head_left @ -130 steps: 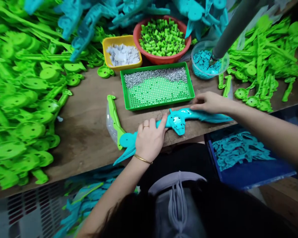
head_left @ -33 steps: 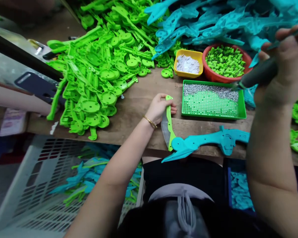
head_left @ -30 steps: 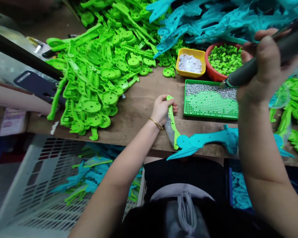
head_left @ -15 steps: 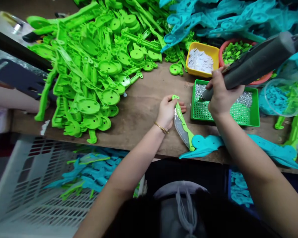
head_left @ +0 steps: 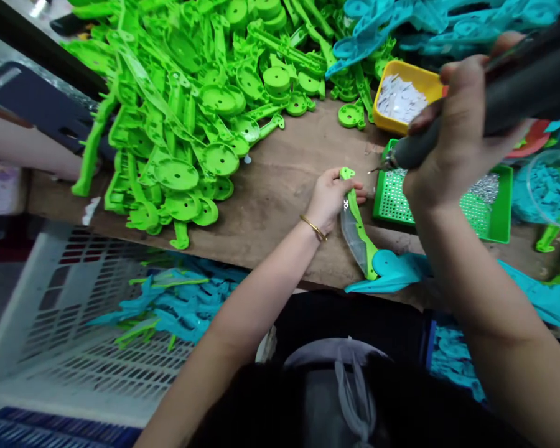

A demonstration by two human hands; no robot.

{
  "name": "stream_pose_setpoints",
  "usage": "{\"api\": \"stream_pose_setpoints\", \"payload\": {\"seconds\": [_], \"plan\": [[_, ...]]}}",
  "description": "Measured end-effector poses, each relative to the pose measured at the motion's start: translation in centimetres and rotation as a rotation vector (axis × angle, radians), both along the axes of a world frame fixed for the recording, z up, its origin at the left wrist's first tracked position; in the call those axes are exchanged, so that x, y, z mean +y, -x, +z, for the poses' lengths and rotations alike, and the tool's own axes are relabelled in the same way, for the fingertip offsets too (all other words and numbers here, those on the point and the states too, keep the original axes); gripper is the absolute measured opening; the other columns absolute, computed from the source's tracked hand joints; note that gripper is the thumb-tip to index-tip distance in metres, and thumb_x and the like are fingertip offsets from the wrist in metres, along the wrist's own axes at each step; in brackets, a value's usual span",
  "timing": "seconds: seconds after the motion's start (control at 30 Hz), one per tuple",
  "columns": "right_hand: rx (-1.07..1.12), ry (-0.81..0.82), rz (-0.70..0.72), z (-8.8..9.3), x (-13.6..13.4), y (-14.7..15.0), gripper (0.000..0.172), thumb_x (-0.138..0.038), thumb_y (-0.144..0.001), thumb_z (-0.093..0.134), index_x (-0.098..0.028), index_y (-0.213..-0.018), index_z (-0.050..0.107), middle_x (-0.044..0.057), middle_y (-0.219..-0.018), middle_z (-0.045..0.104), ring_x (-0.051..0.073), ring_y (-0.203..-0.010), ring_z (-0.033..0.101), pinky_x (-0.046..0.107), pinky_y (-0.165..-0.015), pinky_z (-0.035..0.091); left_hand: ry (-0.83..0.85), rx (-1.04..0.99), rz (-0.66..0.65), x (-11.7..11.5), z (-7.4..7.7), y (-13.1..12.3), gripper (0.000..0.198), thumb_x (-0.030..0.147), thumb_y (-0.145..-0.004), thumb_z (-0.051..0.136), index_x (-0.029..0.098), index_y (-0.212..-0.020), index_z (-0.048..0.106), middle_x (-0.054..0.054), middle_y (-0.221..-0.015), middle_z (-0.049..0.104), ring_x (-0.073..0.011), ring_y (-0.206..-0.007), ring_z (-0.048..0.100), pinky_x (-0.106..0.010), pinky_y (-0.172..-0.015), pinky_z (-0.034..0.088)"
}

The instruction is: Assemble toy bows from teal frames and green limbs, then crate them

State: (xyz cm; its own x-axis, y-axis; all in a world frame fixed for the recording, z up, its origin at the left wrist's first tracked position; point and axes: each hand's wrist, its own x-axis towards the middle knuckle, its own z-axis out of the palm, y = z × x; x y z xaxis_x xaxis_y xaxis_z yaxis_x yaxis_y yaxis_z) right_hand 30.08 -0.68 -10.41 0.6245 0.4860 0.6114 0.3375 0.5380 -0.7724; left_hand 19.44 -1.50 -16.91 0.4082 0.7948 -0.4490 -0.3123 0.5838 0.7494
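Left hand (head_left: 329,202): fingers pinching the top of a green part (head_left: 361,233), just left of the green tray (head_left: 504,205).
Right hand (head_left: 457,137): wrapped round a dark driver (head_left: 508,99) over the tray, bit (head_left: 378,169) past its left edge.
Blue part (head_left: 396,270): nearer the person than the tray, partly behind the right forearm (head_left: 485,286).

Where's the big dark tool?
In the head view, the tool is on the right, in the right hand; its tip shows between the green tray and the left hand.
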Motion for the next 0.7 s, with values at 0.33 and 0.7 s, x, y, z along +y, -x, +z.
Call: {"api": "stream_pose_setpoints", "payload": {"seconds": [0.33, 0.7], "plan": [[-0.040, 0.201, 0.054, -2.1, 1.7, 3.0, 0.051, -0.054, -0.087, 0.053, -0.026, -0.127, 0.040, 0.004, -0.101, 0.055, 0.009, -0.061, 0.055, 0.028, -0.058, 0.050, 0.080, -0.036, 0.061, 0.1, -0.4, -0.4, 0.013, 0.006, -0.083, 0.056, 0.017, -0.087, 0.050, 0.005, -0.061, 0.060, -0.0121, -0.059, 0.066, -0.029, -0.069, 0.057], [-0.012, 0.364, 0.054, -2.7, 1.7, 3.2, 0.043, -0.045, -0.089, 0.051, -0.028, -0.127, 0.041, 0.005, -0.098, 0.059, 0.020, -0.080, 0.066, 0.037, -0.069, 0.057, 0.068, -0.059, 0.097, -0.1, -0.4, -0.7, 0.015, 0.004, -0.084, 0.051, 0.018, -0.088, 0.048, 0.007, -0.057, 0.058, -0.0111, -0.053, 0.065, -0.028, -0.068, 0.057]]}}
